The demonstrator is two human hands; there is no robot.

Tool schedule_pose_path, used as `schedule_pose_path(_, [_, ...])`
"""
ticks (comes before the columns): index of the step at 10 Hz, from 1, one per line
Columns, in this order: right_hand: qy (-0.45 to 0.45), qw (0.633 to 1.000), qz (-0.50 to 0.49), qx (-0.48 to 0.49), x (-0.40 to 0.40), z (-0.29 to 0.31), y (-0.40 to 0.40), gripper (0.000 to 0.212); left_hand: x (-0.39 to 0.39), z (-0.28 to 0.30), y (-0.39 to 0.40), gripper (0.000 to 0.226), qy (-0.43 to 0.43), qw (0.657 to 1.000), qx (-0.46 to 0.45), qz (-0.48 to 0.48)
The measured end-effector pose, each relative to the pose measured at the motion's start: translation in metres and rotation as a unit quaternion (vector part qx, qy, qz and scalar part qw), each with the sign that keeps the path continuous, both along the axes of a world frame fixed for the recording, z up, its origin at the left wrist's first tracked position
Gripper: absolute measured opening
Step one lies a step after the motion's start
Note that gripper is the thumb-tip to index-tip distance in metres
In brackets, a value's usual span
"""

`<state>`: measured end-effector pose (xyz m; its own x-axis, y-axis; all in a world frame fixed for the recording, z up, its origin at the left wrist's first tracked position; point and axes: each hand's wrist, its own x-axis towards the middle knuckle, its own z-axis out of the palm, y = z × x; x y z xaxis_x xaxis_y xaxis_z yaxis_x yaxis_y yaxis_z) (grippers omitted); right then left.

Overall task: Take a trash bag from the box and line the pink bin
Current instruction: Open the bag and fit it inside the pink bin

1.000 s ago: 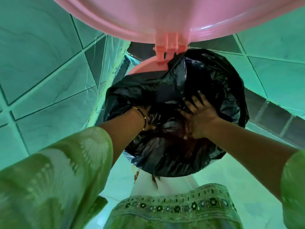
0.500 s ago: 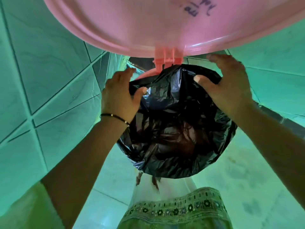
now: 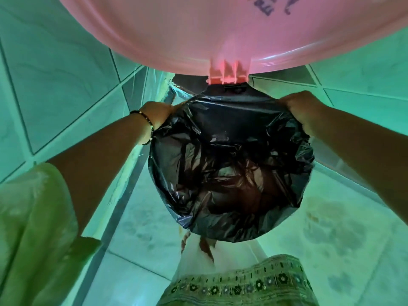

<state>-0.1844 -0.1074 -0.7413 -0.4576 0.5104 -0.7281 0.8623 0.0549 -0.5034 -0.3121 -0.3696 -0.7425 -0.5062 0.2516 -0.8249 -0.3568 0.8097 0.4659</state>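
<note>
A black trash bag [image 3: 229, 164] fills the mouth of the pink bin and folds over its round rim, hiding the bin's body. The bin's pink lid [image 3: 198, 29] stands open above, hinged at the far edge, with dark writing on its inside. My left hand [image 3: 155, 114], with a thin beaded bracelet at the wrist, grips the bag's edge at the far left of the rim. My right hand [image 3: 302, 109] grips the bag's edge at the far right. The bag's far edge is stretched taut between both hands. The box of bags is out of view.
Pale tiled walls [image 3: 55, 85] rise close on the left and right of the bin. A tiled floor [image 3: 331, 228] lies below. My green patterned garment [image 3: 238, 286] and left sleeve [image 3: 33, 228] fill the bottom of the view, close to the bin's near edge.
Both hands came up out of the bag's inside to the rim's far corners. They now grip the bag's edge and stretch it flat over the far rim below the hinge.
</note>
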Motion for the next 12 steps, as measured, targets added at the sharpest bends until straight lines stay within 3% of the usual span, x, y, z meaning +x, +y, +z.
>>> schedule_pose_path(1, [-0.023, 1.000, -0.015, 0.014, 0.025, -0.005, 0.009, 0.022, 0.019, -0.016, -0.029, 0.052, -0.057, 0.977, 0.106, 0.179])
schedule_pose_path(2, [0.017, 0.964, -0.198, -0.175, 0.060, -0.008, 0.006, 0.013, 0.042, -0.023, -0.056, 0.050, -0.179, 0.930, 0.153, 0.283])
schedule_pose_path(3, [0.089, 0.918, -0.255, -0.291, 0.104, 0.025, -0.010, 0.067, 0.081, 0.002, -0.085, 0.077, -0.254, 0.845, 0.240, 0.405])
schedule_pose_path(4, [0.074, 0.925, -0.293, -0.231, 0.136, 0.038, -0.027, 0.072, 0.112, 0.009, -0.096, 0.060, -0.171, 0.841, 0.212, 0.467])
schedule_pose_path(5, [0.046, 0.923, -0.327, -0.196, 0.179, 0.055, -0.055, 0.057, 0.150, 0.016, -0.102, 0.045, -0.067, 0.846, 0.091, 0.520])
schedule_pose_path(6, [0.032, 0.880, -0.381, -0.283, 0.200, 0.061, -0.094, 0.040, 0.184, 0.030, -0.085, 0.047, -0.156, 0.814, 0.083, 0.554])
schedule_pose_path(7, [0.061, 0.834, -0.433, -0.335, 0.202, 0.057, -0.120, 0.017, 0.209, 0.044, -0.064, 0.030, -0.196, 0.763, 0.104, 0.607])
schedule_pose_path(8, [0.075, 0.802, -0.502, -0.315, 0.200, 0.046, -0.127, 0.021, 0.222, 0.038, -0.059, 0.018, -0.156, 0.734, 0.131, 0.648])
schedule_pose_path(9, [0.049, 0.800, -0.519, -0.298, 0.203, 0.033, -0.132, 0.018, 0.223, 0.029, -0.059, 0.017, -0.143, 0.751, 0.119, 0.634])
schedule_pose_path(10, [0.004, 0.819, -0.501, -0.280, 0.202, 0.019, -0.134, 0.017, 0.218, 0.018, -0.053, 0.024, -0.129, 0.773, 0.051, 0.619])
schedule_pose_path(11, [0.009, 0.820, -0.523, -0.232, 0.195, 0.019, -0.126, 0.005, 0.204, 0.019, -0.050, 0.027, -0.099, 0.771, -0.008, 0.628])
schedule_pose_path(12, [0.017, 0.880, -0.474, 0.013, 0.197, 0.043, -0.123, 0.018, 0.204, 0.044, -0.048, 0.037, 0.097, 0.852, -0.144, 0.495])
